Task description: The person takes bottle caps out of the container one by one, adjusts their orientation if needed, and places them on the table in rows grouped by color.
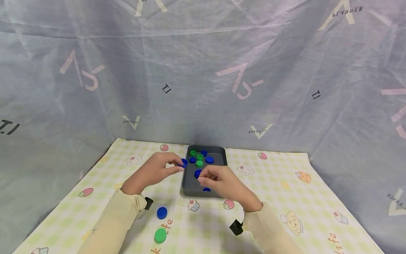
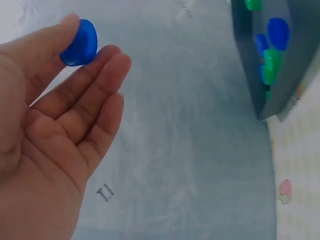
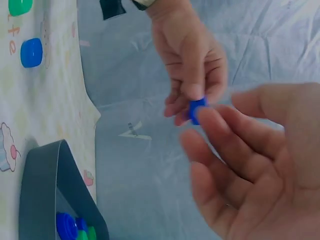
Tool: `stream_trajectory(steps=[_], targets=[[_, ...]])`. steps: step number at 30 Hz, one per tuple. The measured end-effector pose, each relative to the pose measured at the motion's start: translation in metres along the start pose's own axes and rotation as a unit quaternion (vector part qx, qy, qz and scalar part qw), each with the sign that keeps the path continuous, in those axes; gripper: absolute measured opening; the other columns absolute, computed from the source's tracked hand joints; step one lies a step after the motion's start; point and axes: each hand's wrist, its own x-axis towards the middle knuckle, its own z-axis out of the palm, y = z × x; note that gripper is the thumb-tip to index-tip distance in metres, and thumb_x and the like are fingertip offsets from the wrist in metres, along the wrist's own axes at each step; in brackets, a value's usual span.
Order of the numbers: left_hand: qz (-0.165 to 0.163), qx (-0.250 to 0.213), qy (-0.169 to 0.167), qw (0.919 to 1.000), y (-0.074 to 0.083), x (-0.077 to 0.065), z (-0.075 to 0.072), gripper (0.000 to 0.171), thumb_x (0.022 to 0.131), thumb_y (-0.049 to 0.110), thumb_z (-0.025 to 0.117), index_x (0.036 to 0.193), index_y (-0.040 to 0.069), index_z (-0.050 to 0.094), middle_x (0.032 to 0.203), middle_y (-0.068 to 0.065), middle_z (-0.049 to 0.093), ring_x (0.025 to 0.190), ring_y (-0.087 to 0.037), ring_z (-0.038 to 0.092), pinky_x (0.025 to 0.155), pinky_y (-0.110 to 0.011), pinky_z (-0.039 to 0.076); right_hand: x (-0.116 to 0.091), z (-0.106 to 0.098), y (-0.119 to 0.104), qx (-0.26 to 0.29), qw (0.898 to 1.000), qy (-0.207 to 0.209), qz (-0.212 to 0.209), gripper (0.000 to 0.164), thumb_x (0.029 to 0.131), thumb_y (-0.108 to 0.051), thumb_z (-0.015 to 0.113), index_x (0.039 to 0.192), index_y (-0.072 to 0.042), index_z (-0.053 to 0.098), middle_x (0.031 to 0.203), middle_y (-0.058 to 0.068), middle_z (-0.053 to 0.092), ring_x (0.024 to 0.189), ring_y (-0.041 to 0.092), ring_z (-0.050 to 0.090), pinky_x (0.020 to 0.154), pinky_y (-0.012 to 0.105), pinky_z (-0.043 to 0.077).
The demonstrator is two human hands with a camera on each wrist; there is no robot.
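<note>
A blue bottle cap is pinched between the thumb and fingers of my left hand, at the tray's left edge in the head view. The left wrist view has the same cap at the fingertips. Over the right part of the grey tray, my right hand has loosely bent fingers. The right wrist view gives a gap between its thumb and fingers, with nothing held. Close to those fingertips in the head view, a blue cap lies in the tray, partly covered.
Several green caps and blue caps lie toward the tray's far end. Another blue cap is by its near wall. On the checked tablecloth, a blue cap and a green cap lie in front. A grey curtain hangs behind.
</note>
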Motion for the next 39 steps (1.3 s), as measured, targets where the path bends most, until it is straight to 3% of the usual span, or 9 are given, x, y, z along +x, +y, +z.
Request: stream_trajectory(steps=[5, 10, 15, 26, 32, 35, 39], targets=[[0.038, -0.007, 0.02, 0.999, 0.014, 0.002, -0.002, 0.006, 0.092, 0.021, 0.073, 0.098, 0.02, 0.075, 0.099, 0.01, 0.072, 0.092, -0.008, 0.066, 0.08, -0.039, 0.054, 0.003, 0.003, 0.0, 0.11, 0.991, 0.058, 0.041, 0.015, 0.099, -0.018, 0.064, 0.105, -0.005, 0.066, 0.093, 0.011, 0.069, 0.08, 0.018, 0.067, 0.073, 0.032, 0.055], [0.111, -0.031, 0.048, 0.9922, 0.026, 0.003, 0.007, 0.002, 0.092, 0.018, 0.073, 0.093, 0.017, 0.074, 0.113, 0.002, 0.069, 0.103, -0.015, 0.065, 0.079, -0.033, 0.054, 0.006, 0.014, 0.002, 0.262, 0.96, 0.067, 0.072, 0.025, 0.099, -0.021, 0.063, 0.115, -0.002, 0.058, 0.106, 0.011, 0.065, 0.098, 0.029, 0.067, 0.082, 0.038, 0.056], [0.142, -0.052, 0.076, 0.9856, 0.03, 0.004, 0.015, 0.005, 0.091, 0.015, 0.073, 0.09, 0.011, 0.074, 0.114, 0.0, 0.061, 0.095, -0.012, 0.058, 0.074, -0.024, 0.052, 0.008, 0.022, 0.001, 0.349, 0.931, 0.074, 0.081, 0.029, 0.1, -0.021, 0.061, 0.121, -0.001, 0.055, 0.109, 0.012, 0.062, 0.1, 0.024, 0.066, 0.085, 0.034, 0.055], [0.178, -0.06, 0.098, 0.9775, 0.033, 0.006, 0.024, 0.006, 0.085, 0.006, 0.078, 0.09, 0.008, 0.076, 0.108, -0.003, 0.058, 0.089, -0.012, 0.056, 0.073, -0.023, 0.051, 0.009, 0.03, 0.004, 0.476, 0.873, 0.076, 0.078, 0.018, 0.102, -0.011, 0.057, 0.118, -0.005, 0.052, 0.104, 0.006, 0.059, 0.095, 0.015, 0.067, 0.088, 0.032, 0.055], [0.189, -0.034, 0.115, 0.9745, 0.033, 0.006, 0.027, 0.008, 0.081, 0.004, 0.082, 0.086, 0.008, 0.076, 0.109, -0.003, 0.059, 0.093, -0.014, 0.055, 0.076, -0.026, 0.051, 0.01, 0.032, 0.007, 0.523, 0.846, 0.075, 0.074, 0.018, 0.101, -0.006, 0.056, 0.118, -0.004, 0.051, 0.103, 0.006, 0.058, 0.093, 0.015, 0.068, 0.094, 0.032, 0.053], [0.197, -0.009, 0.123, 0.9726, 0.033, 0.006, 0.028, 0.008, 0.08, 0.006, 0.083, 0.085, 0.009, 0.077, 0.109, -0.003, 0.06, 0.096, -0.016, 0.053, 0.078, -0.025, 0.047, 0.01, 0.032, 0.006, 0.536, 0.837, 0.078, 0.074, 0.016, 0.1, -0.003, 0.056, 0.116, -0.005, 0.053, 0.102, 0.006, 0.056, 0.093, 0.017, 0.067, 0.096, 0.033, 0.051], [0.207, 0.008, 0.117, 0.9714, 0.032, 0.006, 0.025, 0.009, 0.079, 0.009, 0.084, 0.085, 0.011, 0.077, 0.109, -0.003, 0.061, 0.098, -0.018, 0.052, 0.08, -0.026, 0.046, 0.01, 0.032, 0.006, 0.533, 0.838, 0.082, 0.077, 0.015, 0.1, -0.002, 0.057, 0.113, -0.008, 0.057, 0.102, 0.006, 0.055, 0.094, 0.017, 0.065, 0.095, 0.031, 0.052]])
